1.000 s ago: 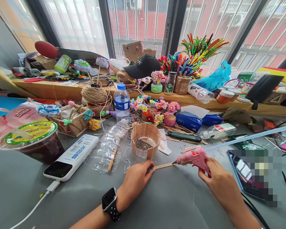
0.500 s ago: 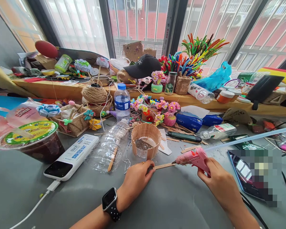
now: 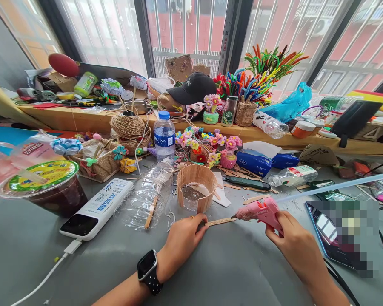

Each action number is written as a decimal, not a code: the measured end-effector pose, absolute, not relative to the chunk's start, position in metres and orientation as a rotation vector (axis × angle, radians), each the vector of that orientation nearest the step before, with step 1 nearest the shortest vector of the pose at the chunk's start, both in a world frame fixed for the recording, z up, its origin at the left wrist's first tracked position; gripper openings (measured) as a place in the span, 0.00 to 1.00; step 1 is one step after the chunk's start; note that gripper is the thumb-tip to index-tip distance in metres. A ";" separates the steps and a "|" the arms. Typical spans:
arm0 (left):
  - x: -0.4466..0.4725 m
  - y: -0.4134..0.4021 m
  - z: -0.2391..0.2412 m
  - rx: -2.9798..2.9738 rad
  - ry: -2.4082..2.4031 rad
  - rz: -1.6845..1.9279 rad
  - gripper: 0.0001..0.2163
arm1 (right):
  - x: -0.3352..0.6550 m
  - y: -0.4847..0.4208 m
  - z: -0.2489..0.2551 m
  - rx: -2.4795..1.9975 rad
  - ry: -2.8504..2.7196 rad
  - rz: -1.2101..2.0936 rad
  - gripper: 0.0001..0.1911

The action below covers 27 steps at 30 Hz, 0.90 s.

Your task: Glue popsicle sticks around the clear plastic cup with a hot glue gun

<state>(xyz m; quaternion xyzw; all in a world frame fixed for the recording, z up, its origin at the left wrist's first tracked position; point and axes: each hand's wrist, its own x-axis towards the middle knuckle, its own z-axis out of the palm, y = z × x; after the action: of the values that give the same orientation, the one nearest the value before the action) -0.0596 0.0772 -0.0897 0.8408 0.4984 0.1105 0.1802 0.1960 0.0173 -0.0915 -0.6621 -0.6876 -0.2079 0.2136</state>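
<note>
Bright, diffuse daylight is admitted through the windows beyond the right hand's grip on the glue gun; the panes are washed pale. Glare is noted on the phone, right of the grip and partly masked by pixel blocks, and on the clear bottle, left of it. Shadows on the tabletop are softened. The grip is sharply rendered; the outer edges are stretched by wide-angle distortion.

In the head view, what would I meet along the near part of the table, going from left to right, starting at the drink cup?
Drink cup, white power bank, clear plastic bottle, left hand, craft stick, pink glue gun, right hand, phone.
</note>
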 end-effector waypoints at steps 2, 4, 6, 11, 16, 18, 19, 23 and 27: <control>-0.060 0.077 -0.090 2.380 1.409 0.312 0.08 | 0.196 0.017 -0.091 -1.837 -1.912 -0.583 0.06; -0.059 0.077 -0.090 2.383 1.414 0.306 0.09 | 0.197 0.017 -0.091 -1.829 -1.918 -0.586 0.05; -0.059 0.077 -0.090 2.386 1.414 0.300 0.09 | 0.199 0.017 -0.091 -1.819 -1.919 -0.601 0.05; -0.059 0.077 -0.089 2.383 1.413 0.288 0.09 | 0.201 0.017 -0.091 -1.808 -1.917 -0.617 0.05; -0.059 0.078 -0.089 2.378 1.423 0.280 0.09 | 0.198 0.017 -0.090 -1.799 -1.932 -0.594 0.05; -0.059 0.078 -0.090 2.379 1.427 0.287 0.09 | 0.198 0.017 -0.089 -1.791 -1.937 -0.590 0.05; -0.059 0.078 -0.090 2.380 1.429 0.291 0.09 | 0.197 0.017 -0.088 -1.786 -1.938 -0.596 0.05; -0.059 0.077 -0.091 2.377 1.429 0.300 0.08 | 0.197 0.018 -0.087 -1.777 -1.944 -0.615 0.06; -0.059 0.077 -0.090 2.374 1.430 0.299 0.08 | 0.197 0.018 -0.086 -1.781 -1.941 -0.584 0.06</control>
<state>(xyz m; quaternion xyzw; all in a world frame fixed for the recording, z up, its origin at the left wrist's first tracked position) -0.0594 0.0768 -0.0896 0.8384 0.5049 0.1057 0.1761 0.1966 0.0183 -0.0864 -0.6440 -0.7017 -0.2111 0.2198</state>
